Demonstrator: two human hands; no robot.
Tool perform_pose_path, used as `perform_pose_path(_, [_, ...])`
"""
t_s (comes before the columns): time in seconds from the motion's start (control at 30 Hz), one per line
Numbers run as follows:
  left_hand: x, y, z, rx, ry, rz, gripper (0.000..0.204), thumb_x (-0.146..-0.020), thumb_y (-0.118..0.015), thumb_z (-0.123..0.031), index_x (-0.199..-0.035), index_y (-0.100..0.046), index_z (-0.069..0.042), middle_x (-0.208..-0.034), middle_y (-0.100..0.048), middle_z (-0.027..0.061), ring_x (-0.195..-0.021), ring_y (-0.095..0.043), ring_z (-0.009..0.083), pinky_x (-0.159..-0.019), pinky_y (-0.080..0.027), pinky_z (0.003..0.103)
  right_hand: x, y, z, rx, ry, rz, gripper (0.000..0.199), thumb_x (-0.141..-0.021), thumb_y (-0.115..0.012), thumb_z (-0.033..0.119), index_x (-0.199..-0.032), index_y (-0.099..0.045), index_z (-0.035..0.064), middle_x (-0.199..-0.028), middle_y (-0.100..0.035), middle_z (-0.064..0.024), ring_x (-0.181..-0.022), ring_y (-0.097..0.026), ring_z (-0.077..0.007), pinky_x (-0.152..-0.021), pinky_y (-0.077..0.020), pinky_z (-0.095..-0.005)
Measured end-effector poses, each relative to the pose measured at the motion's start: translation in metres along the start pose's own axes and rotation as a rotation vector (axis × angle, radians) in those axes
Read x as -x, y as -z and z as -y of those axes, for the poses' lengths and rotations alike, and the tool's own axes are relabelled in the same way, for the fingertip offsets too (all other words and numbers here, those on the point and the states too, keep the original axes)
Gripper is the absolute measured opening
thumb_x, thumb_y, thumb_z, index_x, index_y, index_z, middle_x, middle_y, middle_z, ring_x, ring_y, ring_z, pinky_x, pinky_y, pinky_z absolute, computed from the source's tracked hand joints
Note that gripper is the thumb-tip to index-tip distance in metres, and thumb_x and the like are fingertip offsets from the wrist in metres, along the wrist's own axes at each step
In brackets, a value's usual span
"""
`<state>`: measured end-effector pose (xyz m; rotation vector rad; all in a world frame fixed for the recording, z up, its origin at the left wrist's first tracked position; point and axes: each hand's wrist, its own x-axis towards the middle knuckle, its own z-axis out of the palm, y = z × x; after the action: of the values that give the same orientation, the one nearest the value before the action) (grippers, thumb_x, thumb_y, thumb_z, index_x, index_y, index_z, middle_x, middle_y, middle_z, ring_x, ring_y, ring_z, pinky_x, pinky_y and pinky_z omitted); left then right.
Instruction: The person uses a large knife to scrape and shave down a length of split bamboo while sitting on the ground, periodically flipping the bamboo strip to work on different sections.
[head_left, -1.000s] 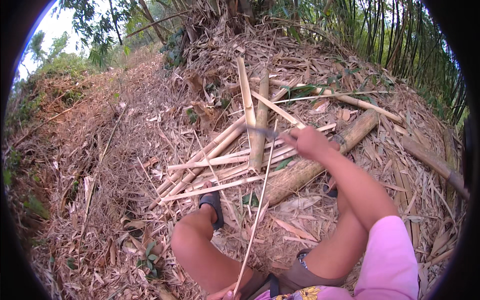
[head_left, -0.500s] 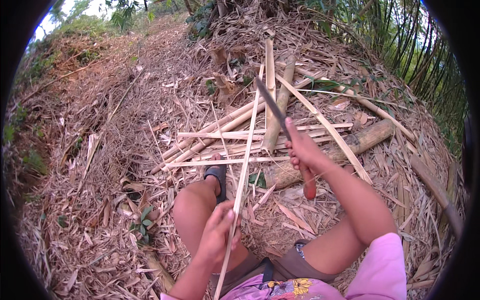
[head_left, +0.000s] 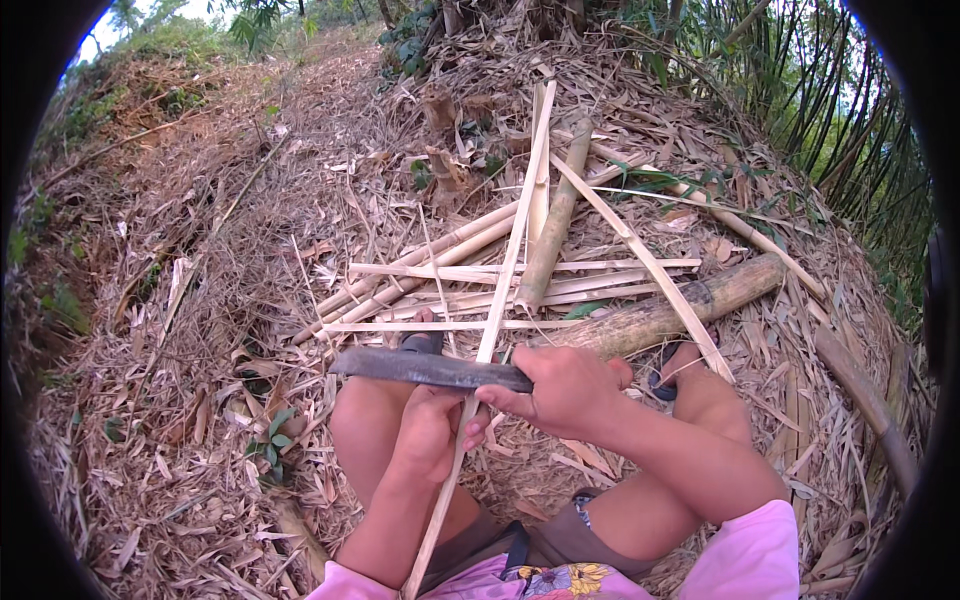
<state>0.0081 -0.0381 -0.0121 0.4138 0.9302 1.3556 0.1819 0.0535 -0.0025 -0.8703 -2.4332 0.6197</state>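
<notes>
My right hand [head_left: 565,388] is closed round the grip of a machete [head_left: 425,367]. Its dark blade points left and lies across a long pale bamboo strip [head_left: 510,262]; the end of a reddish handle shows behind the hand. Just under the blade, my left hand [head_left: 432,432] wraps its fingers round the same strip. The strip runs from my lap, between my knees, up over other split bamboo pieces [head_left: 590,267] on the ground.
A thick bamboo log [head_left: 700,300] lies by my right foot. A thinner bamboo pole [head_left: 562,215] and a slanting split strip [head_left: 645,255] lie beyond. Cut stumps [head_left: 445,175] stand farther off. Dry leaves cover the slope; a brown pole [head_left: 865,405] lies at right.
The machete has swung down and left, from pointing away over the bamboo to lying crosswise on the strip. My right hand has come close to the left, and the strip's far end has shifted right.
</notes>
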Motion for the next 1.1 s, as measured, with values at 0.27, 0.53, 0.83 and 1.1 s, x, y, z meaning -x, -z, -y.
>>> perform_pose_path(0.27, [0.012,-0.013,0.007,-0.023,-0.084,-0.126,0.022,-0.101,-0.047,-0.009,-0.119,-0.052,0.001,-0.08,-0.054,0.0059,-0.05,-0.043,0.009,-0.041,-0.035,0.022,-0.014,0.012,-0.018,0.368,0.322,-0.26,0.067,-0.079,-0.059,0.073,-0.071,-0.061,0.007,-0.06,-0.062,-0.0101,-0.048,-0.064,-0.0271,-0.046,-0.0523,-0.0381])
perform_pose_path(0.53, [0.026,-0.016,-0.005,-0.082,-0.061,-0.057,0.035,-0.105,-0.044,-0.022,-0.129,-0.052,0.002,-0.079,-0.049,0.0021,-0.049,-0.037,0.0042,-0.04,-0.03,0.017,-0.02,0.006,-0.032,0.409,0.189,-0.307,0.066,-0.082,-0.059,0.072,-0.067,-0.058,0.0078,-0.057,-0.06,-0.0085,-0.046,-0.062,-0.0266,-0.044,-0.0501,-0.0357])
perform_pose_path(0.83, [0.044,-0.008,-0.002,-0.15,-0.045,-0.065,0.036,-0.105,-0.045,-0.025,-0.13,-0.052,0.001,-0.077,-0.048,0.0007,-0.049,-0.036,0.0034,-0.04,-0.029,0.017,-0.039,0.016,-0.05,0.395,0.172,-0.358,0.065,-0.081,-0.06,0.07,-0.065,-0.056,0.0079,-0.057,-0.06,-0.009,-0.049,-0.065,-0.0266,-0.045,-0.0527,-0.0396])
perform_pose_path(1.1, [0.061,-0.003,0.002,-0.239,0.006,-0.084,0.036,-0.105,-0.045,-0.026,-0.13,-0.052,0.0,-0.076,-0.047,0.0007,-0.048,-0.034,0.0033,-0.04,-0.028,0.018,-0.048,0.022,-0.066,0.423,0.13,-0.335,0.066,-0.081,-0.056,0.074,-0.067,-0.059,0.0094,-0.059,-0.061,-0.0076,-0.05,-0.064,-0.0246,-0.046,-0.0517,-0.0386])
